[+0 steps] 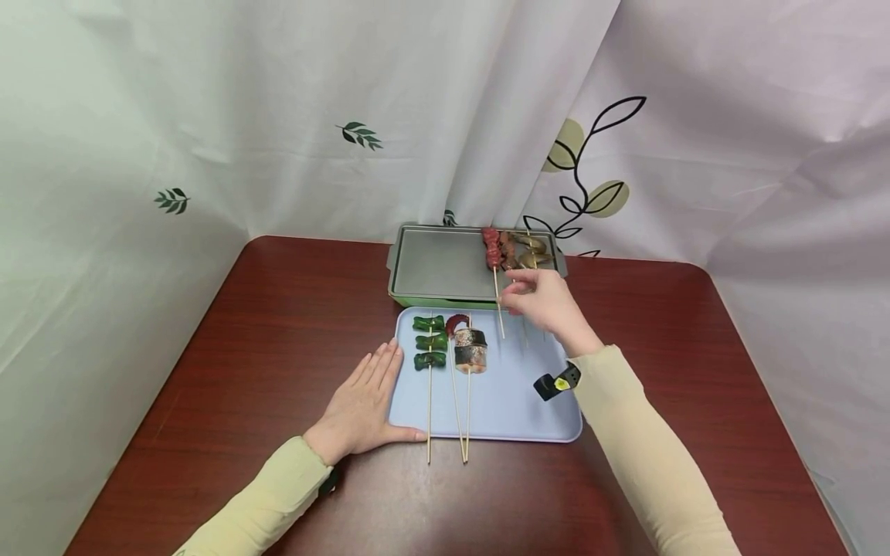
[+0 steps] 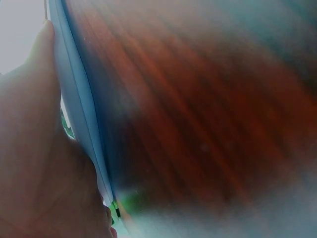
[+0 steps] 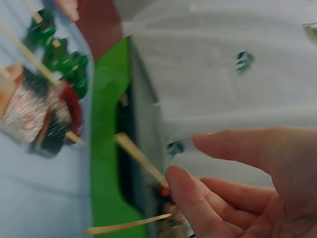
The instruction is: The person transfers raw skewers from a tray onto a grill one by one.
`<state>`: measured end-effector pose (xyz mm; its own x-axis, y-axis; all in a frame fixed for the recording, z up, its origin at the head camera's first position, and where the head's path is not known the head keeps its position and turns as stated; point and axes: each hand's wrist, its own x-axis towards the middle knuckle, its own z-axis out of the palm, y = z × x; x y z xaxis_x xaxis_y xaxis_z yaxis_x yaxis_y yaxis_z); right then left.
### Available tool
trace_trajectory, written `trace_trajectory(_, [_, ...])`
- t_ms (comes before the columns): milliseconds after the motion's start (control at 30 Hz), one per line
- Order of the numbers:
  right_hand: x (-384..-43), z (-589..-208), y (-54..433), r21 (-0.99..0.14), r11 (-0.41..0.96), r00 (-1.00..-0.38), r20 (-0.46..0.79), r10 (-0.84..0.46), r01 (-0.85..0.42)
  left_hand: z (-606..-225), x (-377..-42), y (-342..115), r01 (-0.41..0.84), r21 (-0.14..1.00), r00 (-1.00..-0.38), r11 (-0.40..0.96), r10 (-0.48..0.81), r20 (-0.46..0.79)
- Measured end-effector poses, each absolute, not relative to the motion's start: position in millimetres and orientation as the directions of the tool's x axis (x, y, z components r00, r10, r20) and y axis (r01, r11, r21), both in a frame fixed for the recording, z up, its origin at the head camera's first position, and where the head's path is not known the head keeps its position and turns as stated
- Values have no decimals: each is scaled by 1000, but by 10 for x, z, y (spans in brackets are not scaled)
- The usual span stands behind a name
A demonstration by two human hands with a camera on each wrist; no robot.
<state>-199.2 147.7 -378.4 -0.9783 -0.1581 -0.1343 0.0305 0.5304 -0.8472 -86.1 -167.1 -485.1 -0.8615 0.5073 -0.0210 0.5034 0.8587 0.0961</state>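
Red skewer (image 1: 491, 247): seen at the right part of the grey pan (image 1: 438, 262), just left of the brown skewer (image 1: 509, 251); its stick is stretched over the near rim, above the blue tray (image 1: 514, 413).
Right grip (image 1: 545, 301): narrow gap kept between thumb and index finger, no stick seen between them in the right wrist view; placed close to the red skewer's stick, contact cannot be told.
Left grip (image 1: 368, 398): spread flat, nothing held; fingers laid at the tray's left edge, thumb set at the near edge, by the stick of the green skewer (image 1: 430, 342).
Neighbour risk: brown skewer and yellow-brown skewer (image 1: 531, 251) are packed close; either could be rolled or dragged if knocked by the right grip.
Tipping risk: red pieces are bunched at the far end; the skewer could be pivoted over the rim if its stick is pressed down.
Tray risk: sticks of the green skewer, red curled skewer (image 1: 456, 323) and silver-skinned skewer (image 1: 470, 355) are extended past the near edge, over the surface (image 1: 299, 324); the green one could be turned if brushed by the left thumb.
Wrist risk: black wrist unit (image 1: 558, 382) is hung above the tray; sticks could be caught by it if lowered.
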Motion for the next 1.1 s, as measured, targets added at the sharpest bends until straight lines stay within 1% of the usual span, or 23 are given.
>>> trace_trajectory(233, [-1807, -3473, 1530, -890, 453, -993, -10, -120, -46, -4883, -865, -1679, 505, 105, -861, 856, 508, 3])
trace_trajectory(400, [-1640, -3331, 1587, -901, 426, -993, 39, -110, -82, -4844, -863, -1668, 510, 99, -858, 855, 513, -7])
trace_trajectory(567, [-1478, -3276, 1625, -898, 422, -990, 76, -122, -121, -4829, -863, -1663, 506, 93, -860, 857, 510, -20])
trace_trajectory(767, [-1325, -3299, 1648, -893, 425, -983, 91, -158, -151, -4904, -867, -1679, 505, 105, -862, 857, 506, 14])
trace_trajectory(933, [-1232, -3354, 1661, -896, 424, -982, 65, -176, -136, -4931, -869, -1686, 507, 100, -862, 856, 507, 32])
trace_trajectory(1100, [-1156, -3444, 1665, -908, 404, -979, 35, -202, -115, -4908, -864, -1680, 509, 105, -860, 854, 509, 24])
